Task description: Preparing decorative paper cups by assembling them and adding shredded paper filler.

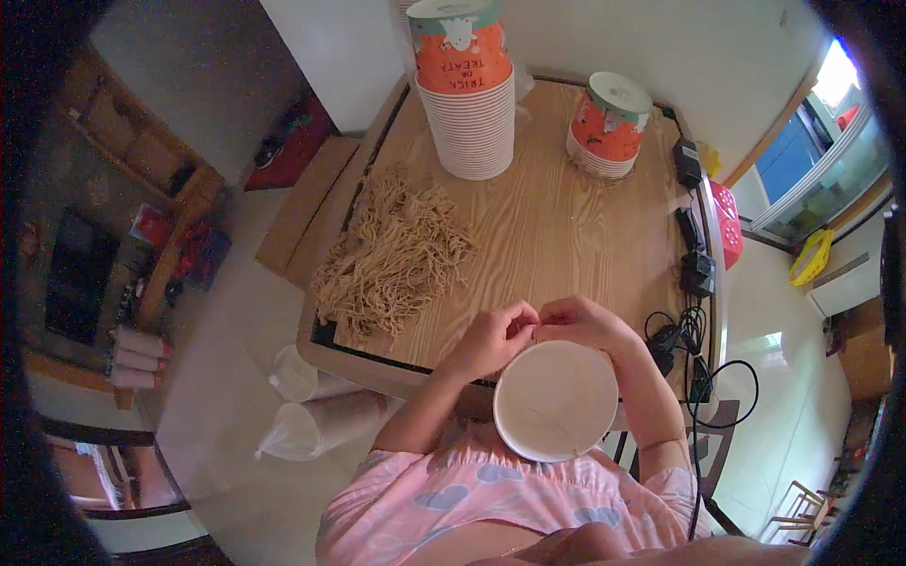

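While open-topped, tub (pixel 559 385) w/ faint int. lines (pixel 541 411)

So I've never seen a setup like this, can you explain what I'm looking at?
Sure. There's no machine here, just a person's two bare hands. The single picture comes from a fisheye camera on the person's head, looking down, so straight edges look bent. Left in the picture is the person's left.

On the wooden table lie a heap of string, a tall stack and a short stack of paper tubs, and, along the right edge, black adapters and cables.

The left hand and right hand meet at the far rim of a white tub. What their fingertips pinch is too small to tell.
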Available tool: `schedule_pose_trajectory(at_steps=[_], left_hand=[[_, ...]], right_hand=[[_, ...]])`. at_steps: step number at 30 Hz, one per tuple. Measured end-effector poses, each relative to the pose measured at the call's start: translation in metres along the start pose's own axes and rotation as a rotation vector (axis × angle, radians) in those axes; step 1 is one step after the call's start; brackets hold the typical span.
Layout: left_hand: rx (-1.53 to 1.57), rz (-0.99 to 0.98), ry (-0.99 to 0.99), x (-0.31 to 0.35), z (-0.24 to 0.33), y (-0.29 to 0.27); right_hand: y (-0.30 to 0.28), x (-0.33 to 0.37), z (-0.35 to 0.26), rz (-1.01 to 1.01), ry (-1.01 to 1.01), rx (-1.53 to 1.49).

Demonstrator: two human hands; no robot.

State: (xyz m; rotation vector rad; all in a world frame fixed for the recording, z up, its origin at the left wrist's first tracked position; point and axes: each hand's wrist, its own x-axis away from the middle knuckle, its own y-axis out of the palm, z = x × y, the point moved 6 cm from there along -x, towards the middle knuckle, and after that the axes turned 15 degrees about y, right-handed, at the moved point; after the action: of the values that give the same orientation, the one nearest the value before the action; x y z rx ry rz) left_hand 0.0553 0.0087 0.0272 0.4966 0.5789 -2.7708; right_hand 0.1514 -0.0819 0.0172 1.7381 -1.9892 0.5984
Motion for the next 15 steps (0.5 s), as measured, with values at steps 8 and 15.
schedule_pose_trajectory(at_steps=[8, 15], left_hand=[[0.184, 0.094, -0.091, 0.009, -0.024, 0.001], [0.290, 0.134, -0.240, 0.012, -0.037, 0.008]], right_hand=[[-0.007, -0.012, 0.009, 0.079, -0.055, -0.130], [-0.007, -0.015, 0.009, 0.030, -0.116, -0.301]])
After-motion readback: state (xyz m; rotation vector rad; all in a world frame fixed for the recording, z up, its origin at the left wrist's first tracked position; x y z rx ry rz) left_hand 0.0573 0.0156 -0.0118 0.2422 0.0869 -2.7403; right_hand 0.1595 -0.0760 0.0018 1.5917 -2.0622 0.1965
